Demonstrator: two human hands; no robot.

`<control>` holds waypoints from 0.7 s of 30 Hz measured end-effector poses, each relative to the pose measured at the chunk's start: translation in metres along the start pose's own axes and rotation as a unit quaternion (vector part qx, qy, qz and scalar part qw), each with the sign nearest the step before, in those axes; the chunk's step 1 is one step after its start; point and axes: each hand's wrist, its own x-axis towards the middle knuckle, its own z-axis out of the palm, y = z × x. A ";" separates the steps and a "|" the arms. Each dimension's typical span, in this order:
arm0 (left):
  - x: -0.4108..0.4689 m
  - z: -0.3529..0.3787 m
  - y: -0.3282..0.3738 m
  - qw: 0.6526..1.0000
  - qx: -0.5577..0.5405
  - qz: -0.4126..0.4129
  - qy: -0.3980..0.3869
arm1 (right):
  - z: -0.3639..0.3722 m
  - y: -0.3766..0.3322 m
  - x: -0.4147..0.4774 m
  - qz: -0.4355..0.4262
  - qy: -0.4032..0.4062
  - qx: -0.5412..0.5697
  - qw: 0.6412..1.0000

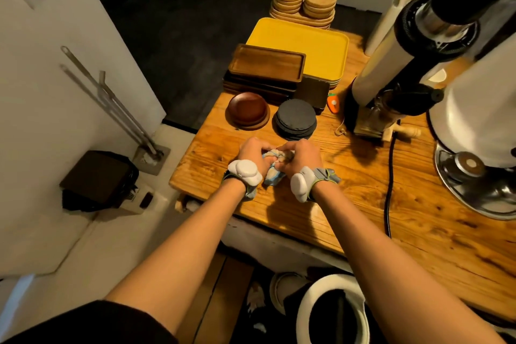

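Both hands, left hand (251, 152) and right hand (300, 159), grip a bunched cloth (272, 177) near the table (307, 218) edge, slate coasters (296, 119) beyond.

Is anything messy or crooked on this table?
Mostly tidy. The stack of dark round coasters is fanned out, with lower ones poking out at the front. A small carrot-shaped thing lies beside a dark tray, which looks odd there. The left hand and right hand grip a bunched cloth.
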 end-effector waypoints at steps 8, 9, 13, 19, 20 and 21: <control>-0.047 -0.017 -0.040 0.999 0.024 -0.043 -0.007 | 0.033 -0.030 -0.040 -0.012 -0.046 0.033 0.998; -0.051 -0.020 -0.044 0.999 0.026 -0.047 -0.010 | 0.036 -0.034 -0.042 -0.012 -0.055 0.035 0.998; -0.058 -0.030 -0.054 0.998 0.005 -0.060 -0.008 | 0.042 -0.045 -0.037 -0.021 -0.080 0.010 0.997; -0.034 -0.036 -0.059 0.997 0.004 -0.061 0.037 | 0.044 -0.055 -0.014 -0.041 -0.046 0.010 0.998; -0.027 -0.038 -0.060 0.997 0.003 -0.061 0.042 | 0.046 -0.057 -0.009 -0.043 -0.035 0.014 0.998; -0.019 -0.040 -0.061 0.997 0.002 -0.057 0.044 | 0.047 -0.059 -0.004 -0.045 -0.026 0.017 0.998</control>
